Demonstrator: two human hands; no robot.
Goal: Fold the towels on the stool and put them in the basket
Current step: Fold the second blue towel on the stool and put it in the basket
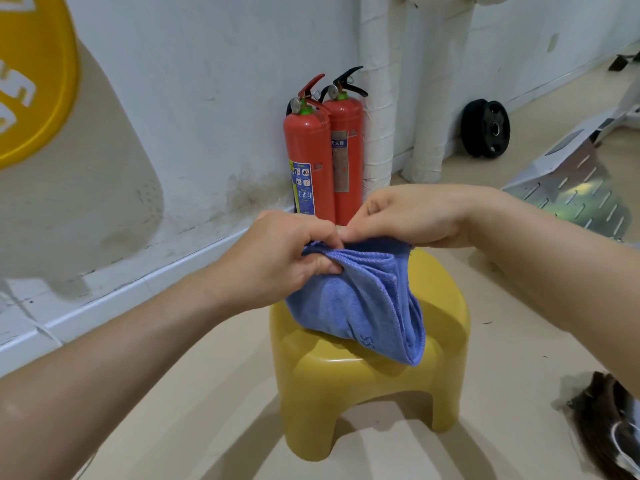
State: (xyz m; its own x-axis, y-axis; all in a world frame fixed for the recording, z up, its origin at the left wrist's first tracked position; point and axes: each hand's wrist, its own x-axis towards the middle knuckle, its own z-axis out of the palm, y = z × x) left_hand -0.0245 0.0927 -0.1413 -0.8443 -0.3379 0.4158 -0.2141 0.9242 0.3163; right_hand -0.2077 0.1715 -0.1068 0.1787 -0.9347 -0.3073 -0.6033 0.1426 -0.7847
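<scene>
A blue towel (363, 306) hangs bunched in folds over a yellow plastic stool (363, 382), its lower end resting on the seat. My left hand (287, 254) grips the towel's upper left edge with curled fingers. My right hand (412, 213) pinches the upper edge just to the right, the two hands nearly touching. Part of a dark woven basket (609, 420) shows at the lower right edge of the view.
Two red fire extinguishers (322, 154) stand against the white wall behind the stool, beside wrapped white pipes (377, 98). A black weight plate (485, 128) leans on the wall at right. A perforated metal sheet (571, 192) lies on the floor at right.
</scene>
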